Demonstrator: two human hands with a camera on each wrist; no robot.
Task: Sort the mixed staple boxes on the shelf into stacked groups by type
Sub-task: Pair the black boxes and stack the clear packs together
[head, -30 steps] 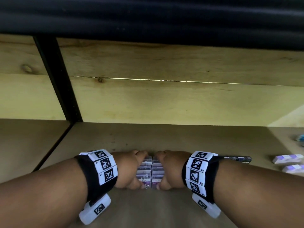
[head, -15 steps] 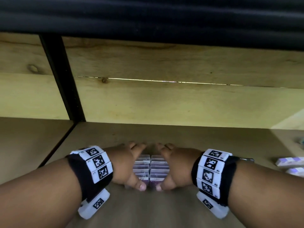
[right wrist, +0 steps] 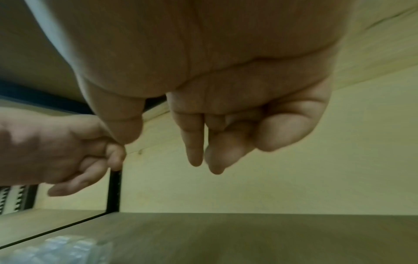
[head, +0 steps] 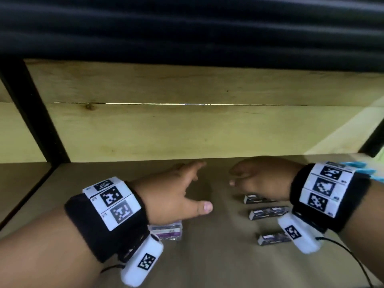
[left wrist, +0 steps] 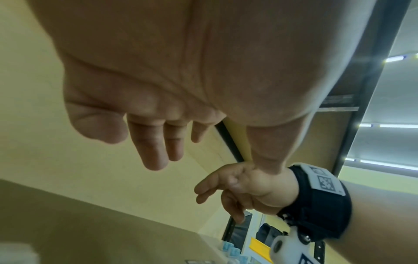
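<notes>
A stack of purple-and-white staple boxes stands on the shelf board, partly hidden under my left wrist; it shows as a blur in the right wrist view. Three dark staple boxes lie singly to its right, one partly under my right hand. My left hand hovers above the shelf with fingers straight and thumb spread, holding nothing. My right hand hangs over the farthest dark box, its fingers loosely curled and empty.
A wooden back panel closes the shelf behind. A black upright post divides it on the left. Light blue boxes sit at the far right behind my right wrist. A thin cable trails from the right wrist camera.
Both hands have let go of the purple-and-white stack, lifted, and moved right and farther in. The view has swung right, bringing the dark boxes into sight.
</notes>
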